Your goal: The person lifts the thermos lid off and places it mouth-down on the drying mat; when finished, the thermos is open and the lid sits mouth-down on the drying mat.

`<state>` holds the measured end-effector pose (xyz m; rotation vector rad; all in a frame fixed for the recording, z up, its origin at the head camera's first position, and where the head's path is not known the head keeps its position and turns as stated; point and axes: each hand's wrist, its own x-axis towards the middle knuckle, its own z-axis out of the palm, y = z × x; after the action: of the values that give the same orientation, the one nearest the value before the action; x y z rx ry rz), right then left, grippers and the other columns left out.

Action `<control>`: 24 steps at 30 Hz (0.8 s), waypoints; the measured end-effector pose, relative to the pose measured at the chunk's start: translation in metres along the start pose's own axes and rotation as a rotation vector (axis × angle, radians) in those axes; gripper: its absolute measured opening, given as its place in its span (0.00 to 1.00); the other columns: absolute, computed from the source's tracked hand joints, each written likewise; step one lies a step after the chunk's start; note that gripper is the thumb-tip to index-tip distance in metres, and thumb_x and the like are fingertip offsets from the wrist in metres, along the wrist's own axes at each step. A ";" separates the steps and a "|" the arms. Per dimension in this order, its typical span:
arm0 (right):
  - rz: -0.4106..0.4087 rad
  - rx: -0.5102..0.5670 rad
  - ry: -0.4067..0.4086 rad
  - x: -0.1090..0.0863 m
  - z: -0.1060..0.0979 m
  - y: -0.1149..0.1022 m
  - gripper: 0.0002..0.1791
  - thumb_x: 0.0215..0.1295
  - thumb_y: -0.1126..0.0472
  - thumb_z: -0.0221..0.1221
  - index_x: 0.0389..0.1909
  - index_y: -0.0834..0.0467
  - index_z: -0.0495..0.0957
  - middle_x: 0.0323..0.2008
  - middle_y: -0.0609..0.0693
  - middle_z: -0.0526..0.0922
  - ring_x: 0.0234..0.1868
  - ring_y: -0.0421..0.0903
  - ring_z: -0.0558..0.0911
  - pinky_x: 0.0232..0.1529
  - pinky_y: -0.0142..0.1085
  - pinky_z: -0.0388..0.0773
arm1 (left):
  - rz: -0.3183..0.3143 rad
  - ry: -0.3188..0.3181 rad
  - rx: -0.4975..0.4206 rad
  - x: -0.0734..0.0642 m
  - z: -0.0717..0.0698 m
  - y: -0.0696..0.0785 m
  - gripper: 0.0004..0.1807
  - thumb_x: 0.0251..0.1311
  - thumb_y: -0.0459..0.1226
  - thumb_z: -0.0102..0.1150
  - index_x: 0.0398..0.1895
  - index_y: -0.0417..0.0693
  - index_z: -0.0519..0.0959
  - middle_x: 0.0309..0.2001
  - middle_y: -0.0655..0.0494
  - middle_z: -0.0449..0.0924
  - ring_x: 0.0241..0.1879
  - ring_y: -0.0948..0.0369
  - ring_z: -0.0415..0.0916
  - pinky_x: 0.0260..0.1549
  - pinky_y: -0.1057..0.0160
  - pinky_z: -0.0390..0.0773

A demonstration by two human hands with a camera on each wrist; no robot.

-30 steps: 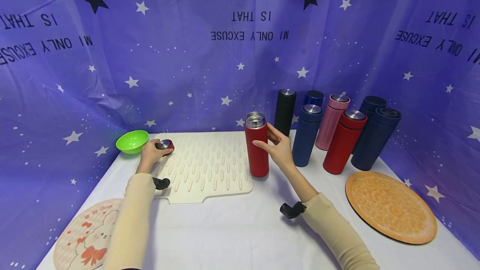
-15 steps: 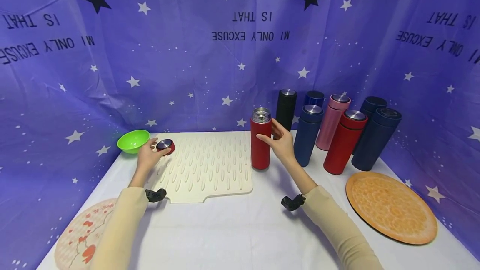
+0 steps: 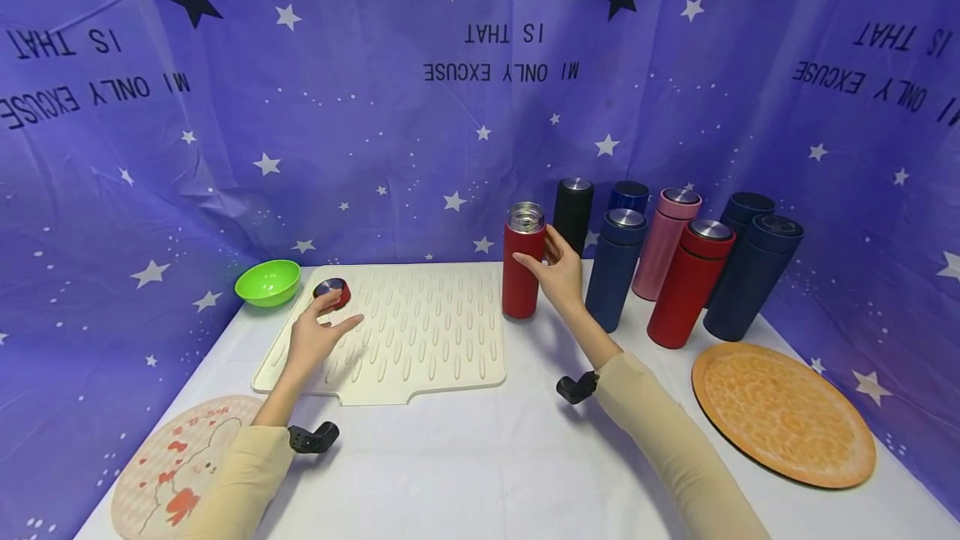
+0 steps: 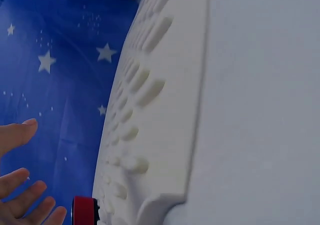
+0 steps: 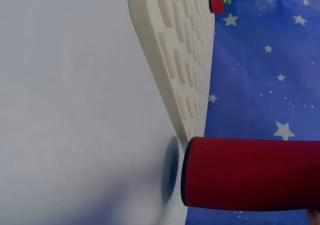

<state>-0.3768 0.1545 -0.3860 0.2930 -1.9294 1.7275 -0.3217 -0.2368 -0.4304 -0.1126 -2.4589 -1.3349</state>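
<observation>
the green bowl (image 3: 267, 282) sits at the far left corner of the cream drying mat (image 3: 405, 332), unmoved. just beside it, on the mat's back left corner, lies the red lid (image 3: 332, 292), steel face up. half a second ago the left hand (image 3: 318, 335) rested its fingers on that lid; now it has let go and drawn back toward the mat's near left part, fingers (image 4: 20, 181) loosely spread and holding nothing. at the mat's back right corner the open red flask (image 3: 522, 261) stands upright on the worktop (image 3: 480, 457), just off the mat's edge, slightly farther back than before. the right hand (image 3: 557, 273) still wraps its fingers round the flask's upper body. right of the mat, the other flasks (image 3: 678, 261) stand clustered as before, well apart from the orange round mat (image 3: 780, 411).
</observation>
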 end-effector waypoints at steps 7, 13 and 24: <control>0.041 0.032 0.083 0.017 0.008 0.011 0.44 0.51 0.58 0.73 0.68 0.63 0.64 0.65 0.56 0.70 0.64 0.47 0.71 0.62 0.36 0.69 | -0.025 -0.050 -0.012 -0.024 0.002 0.007 0.36 0.55 0.39 0.70 0.65 0.37 0.67 0.62 0.37 0.69 0.63 0.43 0.63 0.59 0.45 0.67; 0.032 0.025 0.111 0.034 0.014 0.020 0.43 0.50 0.62 0.74 0.67 0.63 0.66 0.64 0.57 0.72 0.63 0.48 0.72 0.62 0.37 0.69 | -0.057 -0.099 0.066 -0.038 0.002 -0.003 0.38 0.55 0.42 0.70 0.66 0.37 0.66 0.64 0.36 0.68 0.63 0.40 0.63 0.60 0.42 0.65; 0.039 0.002 0.138 0.048 0.023 0.031 0.42 0.51 0.62 0.73 0.67 0.64 0.66 0.63 0.58 0.73 0.63 0.49 0.72 0.62 0.37 0.69 | -0.082 -0.154 0.116 -0.046 0.002 -0.004 0.39 0.55 0.43 0.70 0.66 0.37 0.65 0.63 0.33 0.66 0.63 0.36 0.61 0.61 0.41 0.64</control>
<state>-0.4377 0.1460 -0.3886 0.1335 -1.8452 1.7271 -0.2802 -0.2333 -0.4499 -0.0900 -2.6904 -1.2559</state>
